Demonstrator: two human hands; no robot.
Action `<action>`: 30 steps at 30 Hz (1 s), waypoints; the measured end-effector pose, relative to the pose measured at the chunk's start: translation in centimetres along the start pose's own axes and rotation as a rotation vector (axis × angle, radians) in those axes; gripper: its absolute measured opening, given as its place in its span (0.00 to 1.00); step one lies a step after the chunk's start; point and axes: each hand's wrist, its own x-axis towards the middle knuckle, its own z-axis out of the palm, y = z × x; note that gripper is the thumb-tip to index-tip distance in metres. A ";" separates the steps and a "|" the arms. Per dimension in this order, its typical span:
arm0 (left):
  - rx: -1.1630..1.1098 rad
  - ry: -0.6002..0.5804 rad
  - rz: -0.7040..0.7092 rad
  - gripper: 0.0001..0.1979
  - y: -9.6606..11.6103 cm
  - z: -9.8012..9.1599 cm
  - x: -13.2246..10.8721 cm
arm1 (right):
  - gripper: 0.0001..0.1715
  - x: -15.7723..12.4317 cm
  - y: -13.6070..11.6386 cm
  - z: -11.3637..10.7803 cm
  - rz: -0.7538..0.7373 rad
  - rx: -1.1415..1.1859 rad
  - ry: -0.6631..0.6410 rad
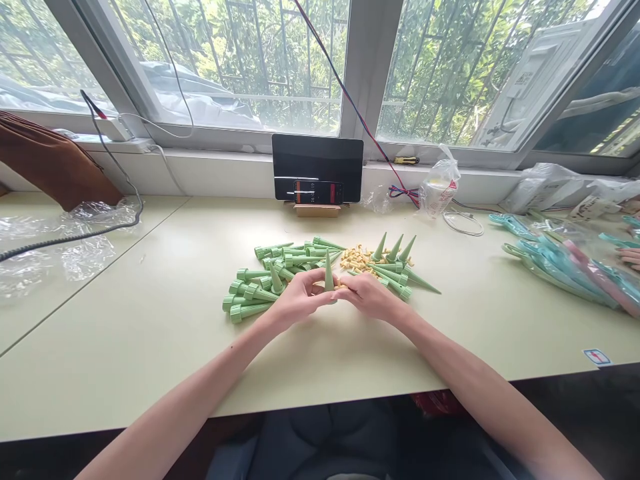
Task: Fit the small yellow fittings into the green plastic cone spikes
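Note:
A green cone-shaped spike (329,272) stands point up between my hands, with my left hand (303,297) wrapped round its lower part. The closed fingers of my right hand (367,293) meet the spike's right side near its base; what they pinch is too small to make out. To the left lies a pile of green spikes (250,293). Small tan pieces (355,259) are heaped behind my right hand. More green spikes (395,277) lie to the right of that heap, and several stand upright there.
A phone (319,193) leans on a dark tablet (318,160) at the back. Clear plastic wrap (75,247) and a brown bag (55,160) are at left. Teal and pink items (570,263) lie at right, near another person's hand (631,257). A bagged cup (439,187) stands by the window.

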 end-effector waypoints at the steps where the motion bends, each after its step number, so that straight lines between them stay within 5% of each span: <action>1: -0.009 0.001 0.000 0.17 0.0 0.0 0.0 | 0.29 0.0 0.1 0.0 0.002 -0.004 -0.001; 19: -0.071 -0.008 0.150 0.12 -1.2 -0.3 0.3 | 0.38 0.0 -0.2 0.2 -0.060 -0.073 0.003; 30: 0.325 0.115 0.510 0.03 -1.1 -0.3 0.1 | 0.38 -0.1 -0.5 -0.1 -0.157 -0.252 0.077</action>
